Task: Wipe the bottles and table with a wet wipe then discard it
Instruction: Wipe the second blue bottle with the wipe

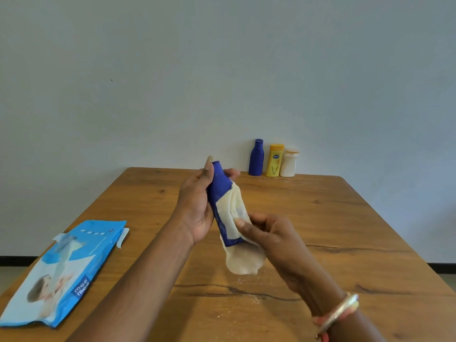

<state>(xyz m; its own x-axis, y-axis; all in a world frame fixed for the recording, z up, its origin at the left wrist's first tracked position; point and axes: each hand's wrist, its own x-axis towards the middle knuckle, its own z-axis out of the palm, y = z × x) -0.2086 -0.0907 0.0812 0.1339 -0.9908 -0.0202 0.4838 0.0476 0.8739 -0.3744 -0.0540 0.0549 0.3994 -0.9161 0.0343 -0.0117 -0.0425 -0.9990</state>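
Above the middle of the wooden table (320, 218) my left hand (195, 201) grips a dark blue bottle (218, 186) near its cap, tilted with the cap pointing away from me. My right hand (266, 233) pinches a white wet wipe (234, 211) and holds it against the bottle's lower side. The wipe's loose end hangs below the bottle's base. Three more bottles stand upright at the table's far edge by the wall: a blue bottle (256, 157), a yellow bottle (274, 160) and a white bottle (289, 162).
A blue and white wet wipe pack (61, 272) lies flat near the table's left edge with its flap lifted. Pale specks and a dark crack (234, 290) mark the wood near me. A plain wall stands behind the table.
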